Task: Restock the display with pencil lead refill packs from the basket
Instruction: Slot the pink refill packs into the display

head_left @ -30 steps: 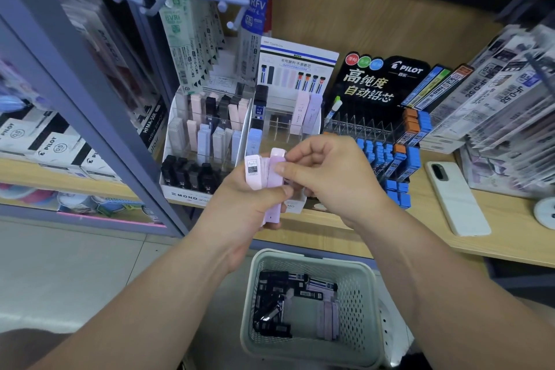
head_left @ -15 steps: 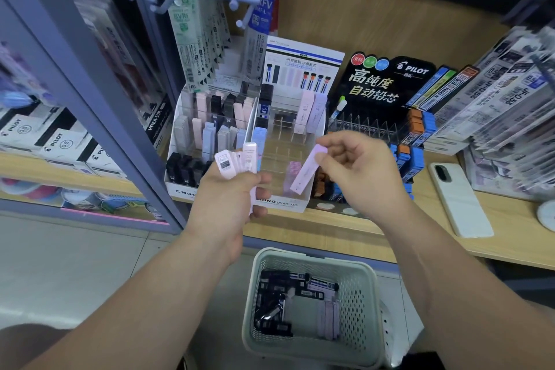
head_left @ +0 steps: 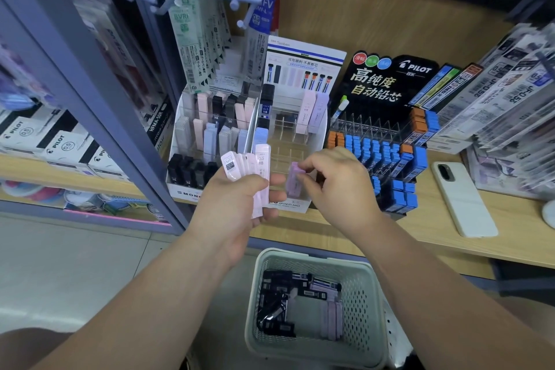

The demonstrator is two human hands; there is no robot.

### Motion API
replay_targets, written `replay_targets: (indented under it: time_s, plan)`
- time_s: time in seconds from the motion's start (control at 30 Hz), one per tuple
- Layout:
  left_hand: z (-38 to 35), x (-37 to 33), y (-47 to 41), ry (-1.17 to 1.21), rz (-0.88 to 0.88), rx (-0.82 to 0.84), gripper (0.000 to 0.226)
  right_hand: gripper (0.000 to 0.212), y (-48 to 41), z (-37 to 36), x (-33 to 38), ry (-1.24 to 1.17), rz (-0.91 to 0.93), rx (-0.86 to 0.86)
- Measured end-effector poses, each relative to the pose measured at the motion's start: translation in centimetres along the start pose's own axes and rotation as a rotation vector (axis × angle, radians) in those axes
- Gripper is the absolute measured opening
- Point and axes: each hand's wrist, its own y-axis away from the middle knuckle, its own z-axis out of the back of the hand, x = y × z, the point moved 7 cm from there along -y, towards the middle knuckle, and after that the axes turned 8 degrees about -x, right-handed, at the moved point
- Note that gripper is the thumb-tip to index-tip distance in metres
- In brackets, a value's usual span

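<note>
One lilac refill pack (head_left: pixel 293 182) was pinched in my right grip (head_left: pixel 336 183), thumb and fingertips clamped on its upper end. Its long axis stood near upright, lower end pointing down into a front slot of the clear display (head_left: pixel 288 141). Just beside it, my left grip (head_left: pixel 237 204) was closed round a fan of pink packs (head_left: pixel 240 164), tops up. The basket (head_left: pixel 312 255) sat below, nearer me

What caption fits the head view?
Right hand pinches a lilac lead pack at the display; left hand grips more packs above the basket.
</note>
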Motion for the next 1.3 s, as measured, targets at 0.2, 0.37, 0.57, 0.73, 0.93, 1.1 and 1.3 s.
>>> replay_targets:
  time_s: [0.2,0.37,0.57,0.73,0.93,1.1,1.3]
  plan:
    - [-0.2,-0.1,0.2,0.015,0.0,0.029,0.03,0.008,-0.2,-0.3,-0.2,-0.024,-0.029,0.008]
    - [-0.5,-0.3,0.5,0.051,0.005,0.057,0.027,0.007,-0.4,0.0,-0.4,-0.035,-0.015,0.022]
    - [-0.2,-0.2,0.4,0.074,0.007,0.006,0.025,0.01,0.5,-0.8,-0.5,0.057,0.034,0.039]
    - [-0.3,-0.2,0.3,0.045,0.006,0.004,0.025,0.015,0.3,-0.4,0.2,0.156,0.029,0.029]
    - [-1.1,-1.0,0.3,-0.089,-0.028,0.064,0.022,0.006,-1.7,2.8,0.9,-0.488,-0.426,0.003]
    - [-2.0,-1.2,0.5,-0.174,-0.047,0.12,0.023,0.008,-2.7,2.7,1.1,-0.564,-0.512,0.105]
    - [-0.6,-1.4,-0.8,-0.086,-0.001,0.001,0.021,0.017,-6.4,5.6,-1.2,-0.48,-0.5,-0.082]
